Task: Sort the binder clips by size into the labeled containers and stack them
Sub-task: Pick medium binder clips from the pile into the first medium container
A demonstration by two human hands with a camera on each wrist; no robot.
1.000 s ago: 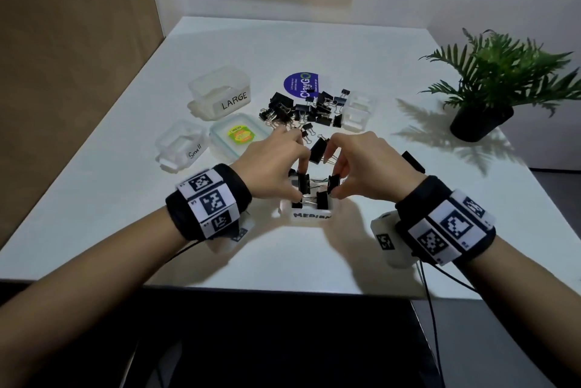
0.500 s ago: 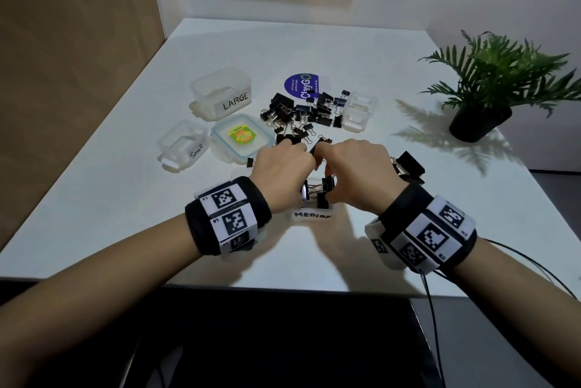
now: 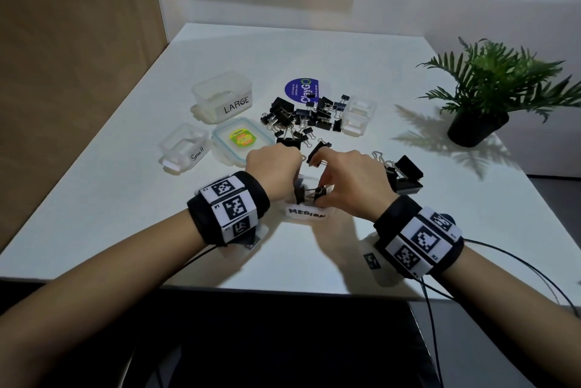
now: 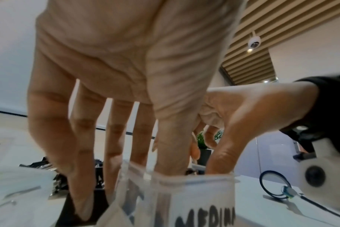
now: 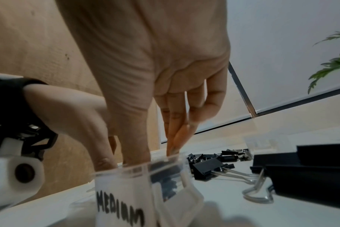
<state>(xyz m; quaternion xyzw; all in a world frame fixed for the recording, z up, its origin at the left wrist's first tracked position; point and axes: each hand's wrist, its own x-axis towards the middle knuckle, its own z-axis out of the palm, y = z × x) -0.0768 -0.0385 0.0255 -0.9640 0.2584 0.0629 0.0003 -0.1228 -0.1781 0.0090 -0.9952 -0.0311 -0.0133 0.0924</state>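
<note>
The clear container labelled MEDIUM (image 3: 306,213) (image 4: 200,199) (image 5: 122,192) stands near the table's front edge with black binder clips (image 3: 303,196) inside. Both hands meet over it. My left hand (image 3: 292,185) (image 4: 145,159) has its thumb and index finger down inside, pinching a clip, while its other fingers hang outside the wall. My right hand (image 3: 320,189) has its thumb in the container (image 5: 136,158) and pinches a clip against the fingertips (image 5: 173,147). One medium clip (image 3: 317,152) (image 5: 208,169) sits just beyond the container. A loose clip pile (image 3: 301,119) lies farther back.
A LARGE container (image 3: 224,95), a Small container (image 3: 185,147) and a lid with a yellow sticker (image 3: 240,139) sit at the left. Another clear container (image 3: 358,115) is behind the pile. Two large clips (image 3: 405,172) lie by my right wrist. A potted plant (image 3: 484,98) stands far right.
Both hands have drawn together and dropped lower over the MEDIUM container, covering most of the clips inside. The containers and the pile have not moved.
</note>
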